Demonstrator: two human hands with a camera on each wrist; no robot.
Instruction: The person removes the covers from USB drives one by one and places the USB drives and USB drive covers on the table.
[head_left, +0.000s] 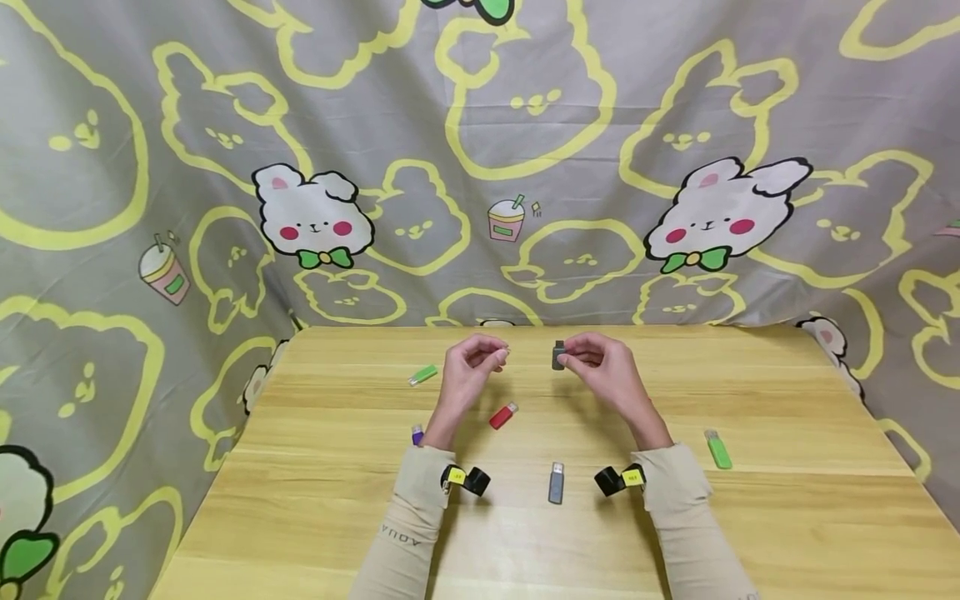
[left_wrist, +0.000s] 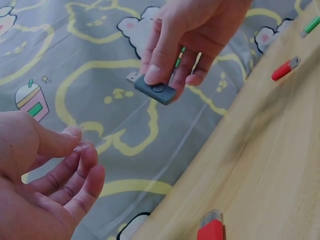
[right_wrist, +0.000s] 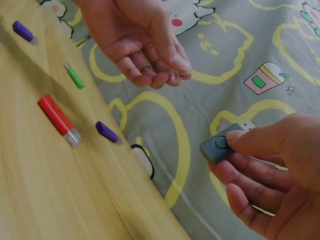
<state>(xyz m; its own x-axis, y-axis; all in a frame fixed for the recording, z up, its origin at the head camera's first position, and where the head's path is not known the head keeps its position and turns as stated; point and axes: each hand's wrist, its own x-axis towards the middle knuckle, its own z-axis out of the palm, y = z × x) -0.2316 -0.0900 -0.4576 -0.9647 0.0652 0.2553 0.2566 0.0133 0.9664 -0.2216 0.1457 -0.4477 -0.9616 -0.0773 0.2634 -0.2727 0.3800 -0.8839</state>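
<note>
Between thumb and fingers my right hand pinches a dark grey USB flash drive. Its bare silver plug shows in both wrist views, where the drive lies under the thumb. My left hand faces it across a gap, thumb against fingers. The right wrist view shows that it pinches a small clear plastic cap, mostly hidden by the fingertips. Both hands are raised above the table. Nearest the left hand lie a red flash drive and a green one.
A grey-blue flash drive lies between the forearms on the wooden table. Another green one lies right of the right forearm. A purple one is partly hidden by the left wrist. A patterned curtain hangs behind.
</note>
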